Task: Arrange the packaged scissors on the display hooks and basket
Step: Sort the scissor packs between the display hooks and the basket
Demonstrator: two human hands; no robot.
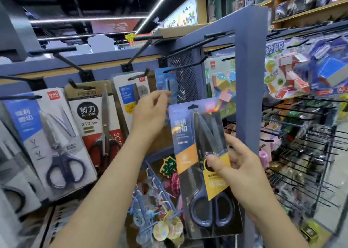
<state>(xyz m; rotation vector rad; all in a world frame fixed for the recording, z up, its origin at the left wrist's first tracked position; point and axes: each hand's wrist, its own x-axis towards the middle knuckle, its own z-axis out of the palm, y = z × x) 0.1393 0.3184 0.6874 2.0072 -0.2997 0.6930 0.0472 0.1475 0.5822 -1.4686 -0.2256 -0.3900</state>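
Blue scissors pack [199, 135], pinched between right hand [243, 165] fingers [232, 141]

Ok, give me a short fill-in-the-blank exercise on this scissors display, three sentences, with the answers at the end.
1. The right hand grips a scissors pack marked ____ mm.
2. The hanging brown-topped pack is marked ____ mm.
3. The small hanging pack that the left hand reaches to is coloured ____.

Answers: 220; 210; blue
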